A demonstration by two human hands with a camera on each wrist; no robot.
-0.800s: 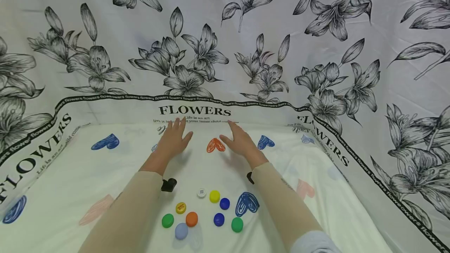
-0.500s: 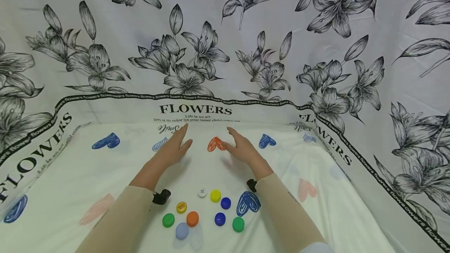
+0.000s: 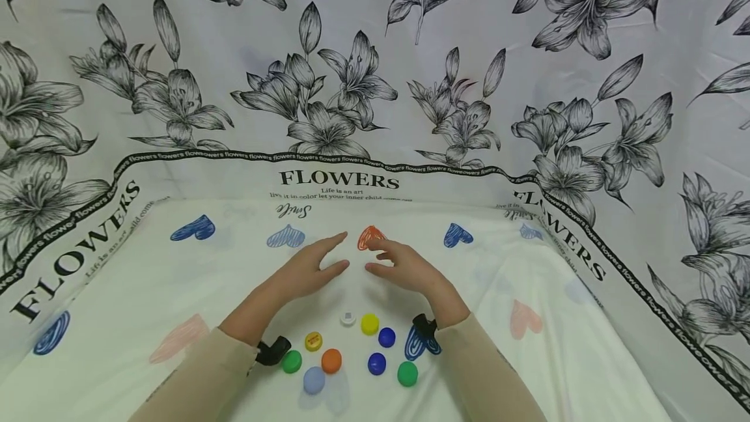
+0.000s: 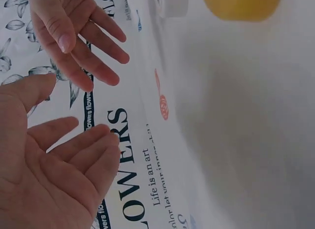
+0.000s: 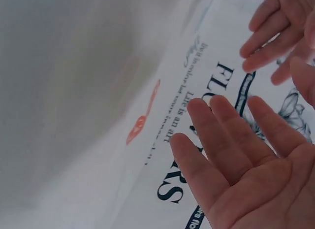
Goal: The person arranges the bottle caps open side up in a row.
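My left hand (image 3: pixel 301 272) hovers over the white cloth, fingers relaxed and thumb apart, holding nothing. Facing it across a small gap is my right hand (image 3: pixel 407 271), also bare, its fingers gently bent. Both palms show in the left wrist view, turned inward. Several round plastic caps lie nearer to me, between the forearms: a white one (image 3: pixel 347 318), a plain yellow one (image 3: pixel 370 324), a printed yellow one (image 3: pixel 313 342), an orange one (image 3: pixel 331 361), a light blue one (image 3: pixel 314 380), two dark blue ones (image 3: pixel 377 363) and two green ones (image 3: pixel 407 374). Neither hand touches them.
The white cloth (image 3: pixel 486 363) carries printed hearts, with a red heart (image 3: pixel 369 237) just beyond the fingertips. A flower-printed curtain (image 3: pixel 263 122) rises behind and along both sides. Black wrist cameras (image 3: pixel 273 350) sit at the cuffs, the left one close to a green cap.
Both hands have drawn back toward me and closer together, their fingers bending inward from a forward reach. The view has shifted slightly left. The caps keep their arrangement.
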